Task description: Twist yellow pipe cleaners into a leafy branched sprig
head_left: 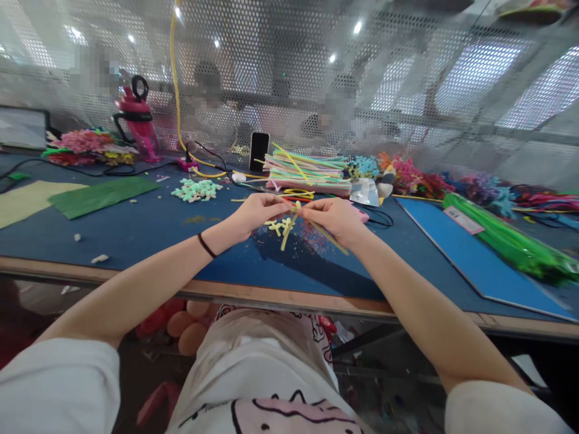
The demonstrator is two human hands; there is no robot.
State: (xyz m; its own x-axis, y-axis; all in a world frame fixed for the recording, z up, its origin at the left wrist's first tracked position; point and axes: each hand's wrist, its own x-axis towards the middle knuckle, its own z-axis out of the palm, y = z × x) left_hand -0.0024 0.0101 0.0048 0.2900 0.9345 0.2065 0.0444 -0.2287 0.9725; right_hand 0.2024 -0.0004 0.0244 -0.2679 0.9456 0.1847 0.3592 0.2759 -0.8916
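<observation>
Over the middle of the blue table, my left hand (262,212) and my right hand (333,218) almost meet, fingers pinched on a yellow pipe cleaner (289,232). One fuzzy end hangs down between the hands, and another strand slants out below my right hand. A small bent knot of it shows between the fingertips. Just under my left fingers lie small twisted yellow pieces (278,226) on the table. Behind the hands sits a loop of yellow and orange strands (297,194), partly hidden by my fingers.
A pile of pastel pipe cleaners (307,170) and an upright phone (259,152) stand at the back. Mint-green twisted pieces (196,190) lie left, near green felt sheets (102,196) and a pink bottle (138,120). At right, a bag of green pipe cleaners (506,235) rests on a blue board (461,259).
</observation>
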